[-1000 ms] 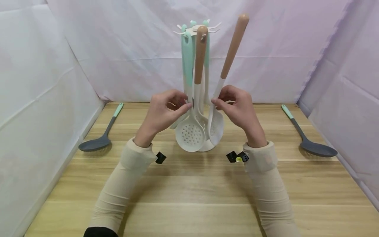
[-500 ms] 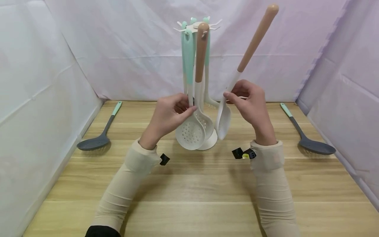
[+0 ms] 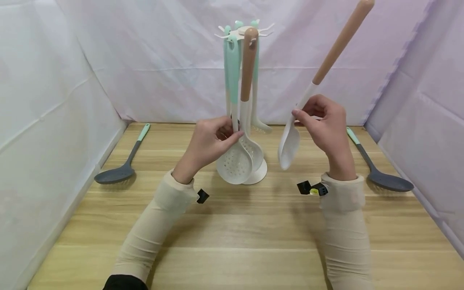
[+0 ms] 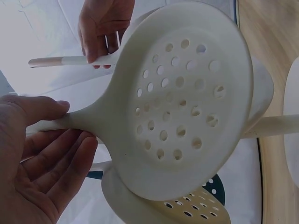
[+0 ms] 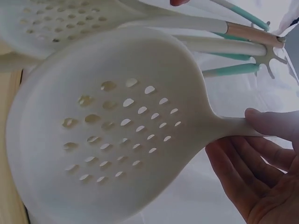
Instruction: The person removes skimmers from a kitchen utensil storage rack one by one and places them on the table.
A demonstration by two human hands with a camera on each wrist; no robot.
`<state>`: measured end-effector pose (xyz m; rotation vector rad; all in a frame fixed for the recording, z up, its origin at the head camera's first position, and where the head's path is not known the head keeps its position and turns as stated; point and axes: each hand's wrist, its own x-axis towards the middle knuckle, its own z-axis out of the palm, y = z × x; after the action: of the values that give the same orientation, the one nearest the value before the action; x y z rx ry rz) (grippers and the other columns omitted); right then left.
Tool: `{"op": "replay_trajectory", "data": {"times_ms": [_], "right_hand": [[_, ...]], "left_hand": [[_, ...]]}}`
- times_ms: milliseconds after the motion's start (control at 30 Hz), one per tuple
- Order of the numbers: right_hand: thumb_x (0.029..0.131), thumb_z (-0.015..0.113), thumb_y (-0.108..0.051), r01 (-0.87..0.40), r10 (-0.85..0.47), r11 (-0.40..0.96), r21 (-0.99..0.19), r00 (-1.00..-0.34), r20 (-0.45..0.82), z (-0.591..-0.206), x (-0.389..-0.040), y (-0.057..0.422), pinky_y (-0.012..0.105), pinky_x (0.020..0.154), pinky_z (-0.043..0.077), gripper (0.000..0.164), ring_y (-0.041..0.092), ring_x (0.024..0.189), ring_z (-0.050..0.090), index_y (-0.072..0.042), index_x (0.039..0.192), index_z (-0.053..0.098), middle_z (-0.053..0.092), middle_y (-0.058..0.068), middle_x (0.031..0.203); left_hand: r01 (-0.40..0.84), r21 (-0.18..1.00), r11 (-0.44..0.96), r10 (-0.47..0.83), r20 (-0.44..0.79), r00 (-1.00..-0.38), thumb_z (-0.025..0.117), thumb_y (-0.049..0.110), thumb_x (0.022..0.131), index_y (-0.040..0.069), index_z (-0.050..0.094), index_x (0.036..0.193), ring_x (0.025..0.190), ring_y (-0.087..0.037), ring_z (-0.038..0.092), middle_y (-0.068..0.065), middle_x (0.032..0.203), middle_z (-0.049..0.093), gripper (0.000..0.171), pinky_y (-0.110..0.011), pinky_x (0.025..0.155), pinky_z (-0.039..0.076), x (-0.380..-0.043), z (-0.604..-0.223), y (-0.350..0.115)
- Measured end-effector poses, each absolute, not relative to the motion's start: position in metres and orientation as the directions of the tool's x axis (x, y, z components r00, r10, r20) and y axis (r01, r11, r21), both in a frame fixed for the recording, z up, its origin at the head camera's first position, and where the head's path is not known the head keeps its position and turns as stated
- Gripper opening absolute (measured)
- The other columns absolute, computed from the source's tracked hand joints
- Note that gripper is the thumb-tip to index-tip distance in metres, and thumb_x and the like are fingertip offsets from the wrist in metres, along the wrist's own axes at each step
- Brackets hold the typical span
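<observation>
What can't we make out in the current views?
- Head: tip of tilted skimmer, cut off by top edge.
- Head: pole of stand, mostly behind hanging utensils.
- Left wrist: shape of dark utensil, covered by paler utensils.
- Right wrist: rest of right grip, cut off by right edge.

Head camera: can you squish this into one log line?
right hand: holds brown-handled skimmer, off rack | left hand: pinches mint-handled skimmer, on rack
</observation>
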<state>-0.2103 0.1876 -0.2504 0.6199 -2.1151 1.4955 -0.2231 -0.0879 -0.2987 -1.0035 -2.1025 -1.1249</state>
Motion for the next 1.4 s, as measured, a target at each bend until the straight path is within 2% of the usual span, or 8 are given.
{"op": "replay_trajectory", "data": {"times_ms": [200, 333, 667, 933, 1267, 1400], "right_hand": [[0.083, 0.070, -0.009, -0.533, -0.084, 0.394, -0.749, -0.832, 0.548, -0.264, -0.231, 0.209, 0.030, 0.064, 0.057, 0.019, 0.021, 0.073, 0.066, 0.005, 0.094, 0.062, 0.064, 0.015, 0.084], [0.084, 0.069, -0.006, -0.480, -0.085, 0.451, -0.753, -0.862, 0.499, -0.264, -0.234, 0.220, 0.027, 0.062, 0.056, 0.020, 0.024, 0.073, 0.066, 0.008, 0.096, 0.062, 0.063, 0.017, 0.084], [0.086, 0.069, -0.021, -0.344, -0.095, 0.624, -0.701, -0.925, 0.369, -0.287, -0.264, 0.260, 0.021, 0.056, 0.055, 0.027, 0.015, 0.070, 0.065, 0.001, 0.099, 0.062, 0.064, 0.017, 0.089], [0.087, 0.066, -0.028, -0.195, -0.076, 0.677, -0.710, -0.978, 0.197, -0.291, -0.279, 0.284, 0.025, 0.057, 0.056, 0.036, 0.017, 0.066, 0.067, 0.003, 0.103, 0.059, 0.061, 0.017, 0.093], [0.088, 0.066, -0.024, -0.100, -0.070, 0.737, -0.668, -0.995, 0.071, -0.308, -0.296, 0.313, 0.033, 0.056, 0.057, 0.035, 0.024, 0.067, 0.068, 0.008, 0.102, 0.061, 0.062, 0.025, 0.094], [0.089, 0.064, -0.022, -0.047, -0.064, 0.756, -0.652, -0.998, -0.002, -0.316, -0.301, 0.323, 0.034, 0.056, 0.057, 0.034, 0.026, 0.067, 0.068, 0.009, 0.101, 0.058, 0.062, 0.024, 0.092]], "left_hand": [[0.811, 0.449, 0.375, 0.349, 0.742, -0.572, 0.072, 0.020, 0.084, 0.009, 0.066, 0.084, 0.060, -0.001, 0.061, 0.006, 0.073, 0.065, 0.013, -0.017, 0.055, 0.051, -0.220, -0.300, -0.090], [0.815, 0.443, 0.374, 0.355, 0.743, -0.567, 0.072, 0.020, 0.084, 0.008, 0.066, 0.085, 0.059, -0.002, 0.061, 0.006, 0.073, 0.065, 0.013, -0.017, 0.055, 0.052, -0.220, -0.298, -0.091], [0.812, 0.447, 0.375, 0.361, 0.737, -0.572, 0.072, 0.020, 0.084, 0.008, 0.067, 0.086, 0.059, -0.001, 0.060, 0.006, 0.073, 0.065, 0.013, -0.017, 0.054, 0.051, -0.219, -0.298, -0.091], [0.817, 0.444, 0.369, 0.356, 0.744, -0.565, 0.073, 0.020, 0.083, 0.008, 0.069, 0.086, 0.058, -0.001, 0.060, 0.006, 0.073, 0.068, 0.012, -0.017, 0.054, 0.051, -0.219, -0.295, -0.091], [0.810, 0.436, 0.393, 0.358, 0.739, -0.571, 0.073, 0.019, 0.083, 0.009, 0.070, 0.085, 0.056, 0.000, 0.059, 0.007, 0.072, 0.067, 0.011, -0.016, 0.052, 0.050, -0.216, -0.294, -0.092], [0.809, 0.439, 0.391, 0.361, 0.735, -0.573, 0.073, 0.020, 0.083, 0.009, 0.070, 0.085, 0.057, 0.000, 0.059, 0.007, 0.072, 0.068, 0.012, -0.016, 0.053, 0.050, -0.216, -0.294, -0.092]]}}
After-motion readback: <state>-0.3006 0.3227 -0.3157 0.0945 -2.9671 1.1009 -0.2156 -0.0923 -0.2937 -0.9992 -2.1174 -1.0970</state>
